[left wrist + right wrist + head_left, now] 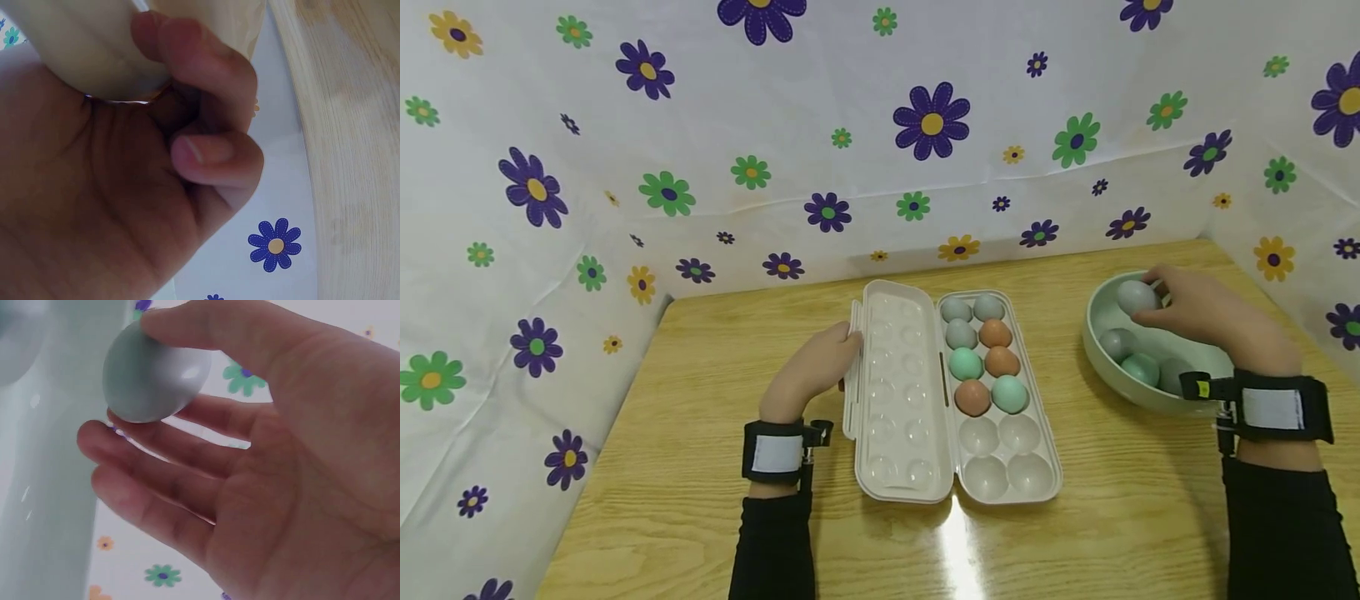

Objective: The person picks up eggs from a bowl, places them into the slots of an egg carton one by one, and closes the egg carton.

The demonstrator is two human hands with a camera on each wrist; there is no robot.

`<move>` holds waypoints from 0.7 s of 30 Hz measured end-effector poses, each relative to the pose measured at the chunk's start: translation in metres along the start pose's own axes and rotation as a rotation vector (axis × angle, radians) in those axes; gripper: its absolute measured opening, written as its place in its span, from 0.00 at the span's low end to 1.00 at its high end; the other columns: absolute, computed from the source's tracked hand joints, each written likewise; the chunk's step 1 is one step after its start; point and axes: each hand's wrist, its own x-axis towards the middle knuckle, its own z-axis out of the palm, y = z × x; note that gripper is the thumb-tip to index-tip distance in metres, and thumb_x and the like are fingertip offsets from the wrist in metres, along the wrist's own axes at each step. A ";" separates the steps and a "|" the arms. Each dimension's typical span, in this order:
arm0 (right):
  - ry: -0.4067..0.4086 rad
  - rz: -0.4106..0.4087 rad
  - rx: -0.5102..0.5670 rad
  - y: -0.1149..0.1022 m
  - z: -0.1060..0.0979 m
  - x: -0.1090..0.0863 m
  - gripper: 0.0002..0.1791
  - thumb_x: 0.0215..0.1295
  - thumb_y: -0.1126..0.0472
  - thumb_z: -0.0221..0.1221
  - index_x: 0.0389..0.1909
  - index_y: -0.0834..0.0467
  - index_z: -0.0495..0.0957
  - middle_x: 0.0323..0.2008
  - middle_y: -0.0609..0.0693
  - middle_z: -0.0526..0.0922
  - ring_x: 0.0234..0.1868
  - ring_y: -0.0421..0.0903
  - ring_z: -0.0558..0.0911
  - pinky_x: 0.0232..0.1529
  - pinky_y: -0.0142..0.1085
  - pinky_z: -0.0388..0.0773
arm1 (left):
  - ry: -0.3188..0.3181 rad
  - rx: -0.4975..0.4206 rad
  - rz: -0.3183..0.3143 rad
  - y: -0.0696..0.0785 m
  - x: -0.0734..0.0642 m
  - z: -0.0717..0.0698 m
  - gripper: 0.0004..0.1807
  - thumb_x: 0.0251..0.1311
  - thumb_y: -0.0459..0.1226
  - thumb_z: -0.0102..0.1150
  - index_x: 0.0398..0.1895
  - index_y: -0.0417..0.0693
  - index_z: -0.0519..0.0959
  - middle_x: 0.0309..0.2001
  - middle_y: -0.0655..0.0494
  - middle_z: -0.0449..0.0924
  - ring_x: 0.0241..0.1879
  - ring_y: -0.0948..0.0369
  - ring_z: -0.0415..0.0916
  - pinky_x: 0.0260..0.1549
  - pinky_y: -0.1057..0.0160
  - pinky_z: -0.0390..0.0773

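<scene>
A white plastic egg box lies unfolded, its lid [895, 329] on the left and its tray [1052, 467] on the right. My left hand [812, 367] holds the lid's left edge, and the left wrist view shows curled fingers [219, 81] against the pale plastic. Grey, brown and green eggs sit in the tray's far rows; bare hollows [1019, 434] show at the near end. Over a pale green bowl [1105, 375], my right hand [1213, 321] pinches a grey egg [153, 375] between thumb and fingertips. Other eggs, among them a green one [1141, 369], lie in the bowl.
The wooden table [737, 533] carries the box in its middle and the bowl at the right. A white flowered cloth [700, 108] stands behind the table and along both sides. Each wrist wears a black strap [771, 452] with a small camera.
</scene>
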 end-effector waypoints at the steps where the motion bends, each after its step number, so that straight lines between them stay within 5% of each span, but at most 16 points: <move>1: 0.003 -0.006 0.001 -0.003 -0.001 -0.001 0.35 0.62 0.55 0.59 0.60 0.76 0.62 0.52 0.81 0.73 0.47 0.68 0.76 0.43 0.60 0.75 | 0.000 0.003 0.001 0.000 0.000 0.000 0.24 0.75 0.45 0.27 0.55 0.39 0.70 0.30 0.46 0.77 0.23 0.55 0.76 0.28 0.57 0.79; 12: -0.005 -0.041 -0.048 -0.030 -0.001 -0.011 0.35 0.62 0.53 0.61 0.60 0.73 0.65 0.52 0.76 0.76 0.48 0.64 0.77 0.45 0.60 0.76 | -0.002 0.018 0.001 -0.002 0.002 0.001 0.23 0.75 0.45 0.27 0.52 0.40 0.71 0.29 0.46 0.75 0.25 0.51 0.76 0.23 0.62 0.74; 21: -0.018 -0.160 -0.055 -0.057 0.010 -0.010 0.29 0.60 0.57 0.63 0.57 0.71 0.69 0.47 0.70 0.82 0.43 0.57 0.81 0.43 0.56 0.80 | -0.007 0.017 -0.008 0.000 0.000 -0.001 0.22 0.75 0.44 0.27 0.49 0.39 0.70 0.29 0.47 0.75 0.26 0.49 0.76 0.22 0.65 0.71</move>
